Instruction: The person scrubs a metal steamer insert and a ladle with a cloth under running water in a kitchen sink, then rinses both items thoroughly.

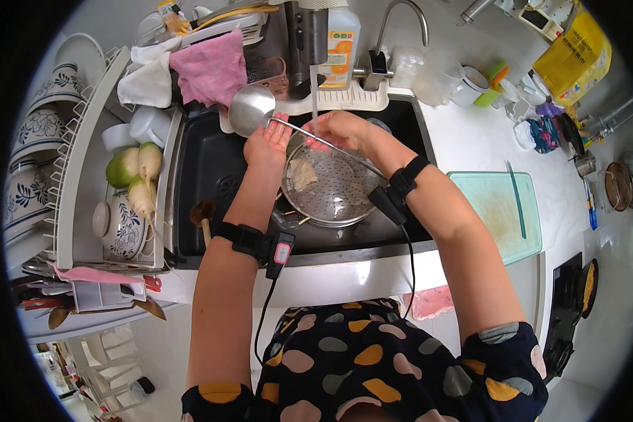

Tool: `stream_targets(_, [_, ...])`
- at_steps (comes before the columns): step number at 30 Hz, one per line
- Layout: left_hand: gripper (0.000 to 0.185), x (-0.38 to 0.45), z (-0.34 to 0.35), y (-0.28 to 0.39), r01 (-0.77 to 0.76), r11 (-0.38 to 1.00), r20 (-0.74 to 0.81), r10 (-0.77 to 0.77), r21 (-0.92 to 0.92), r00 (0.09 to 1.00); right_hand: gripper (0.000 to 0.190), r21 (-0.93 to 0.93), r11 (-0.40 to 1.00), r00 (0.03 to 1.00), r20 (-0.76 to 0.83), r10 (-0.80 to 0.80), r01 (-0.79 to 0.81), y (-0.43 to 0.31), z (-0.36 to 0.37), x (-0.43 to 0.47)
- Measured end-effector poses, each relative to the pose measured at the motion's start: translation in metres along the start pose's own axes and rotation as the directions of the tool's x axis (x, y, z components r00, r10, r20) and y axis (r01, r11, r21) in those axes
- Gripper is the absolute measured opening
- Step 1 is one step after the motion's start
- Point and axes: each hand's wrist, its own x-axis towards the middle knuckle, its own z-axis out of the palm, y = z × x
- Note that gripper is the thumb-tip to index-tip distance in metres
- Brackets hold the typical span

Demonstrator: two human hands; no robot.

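A stainless-steel ladle [252,109] is held slantwise above the sink, its round bowl at the upper left and its long handle running down to the right. My left hand [268,141] supports it just below the bowl, fingers stretched out under the handle. Around the middle of the handle are the curled fingers of my right hand [337,131]. A stream of water [314,100] falls onto the handle and my right fingers. Beneath them, a perforated metal steamer tray [332,182] with a crumpled beige piece [301,175] sits in the black sink [203,153].
A wooden-handled brush [203,211] lies in the sink's left side. Left of it, a dish rack [82,174] holds bowls, mugs and several radishes [140,174]. On the right counter, a glass cutting board [490,211] carries chopsticks [517,200]. A detergent bottle [343,31] stands behind.
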Motion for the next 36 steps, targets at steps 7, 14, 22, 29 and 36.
stream_targets(7, [0.038, 0.010, -0.019, 0.023, -0.103, 0.991, -0.050, 0.099, -0.089, 0.994, 0.033, 0.074, 0.997, 0.988, 0.151, 0.004, -0.015, -0.012, 0.002, 0.017])
stream_targets(14, [0.039, 0.013, -0.037, 0.060, -0.246, 0.958, -0.141, 0.225, -0.151, 0.964, 0.029, -0.193, 0.981, 0.999, 0.037, 0.016, -0.008, -0.002, -0.008, 0.016])
stream_targets(22, [0.039, 0.016, -0.031, 0.076, -0.273, 0.951, -0.132, 0.255, -0.142, 0.958, 0.037, -0.273, 0.961, 0.990, 0.114, 0.079, -0.046, 0.007, -0.027, 0.014])
stream_targets(29, [0.044, 0.018, -0.036, 0.110, -0.315, 0.933, -0.100, 0.301, -0.172, 0.948, 0.037, -0.156, 0.988, 0.988, 0.154, 0.015, 0.009, 0.011, -0.020, 0.015])
stream_targets(36, [0.043, 0.022, -0.060, 0.121, -0.305, 0.934, -0.075, 0.296, -0.187, 0.952, 0.029, -0.103, 0.992, 0.986, 0.146, 0.085, -0.070, 0.011, -0.017, 0.016])
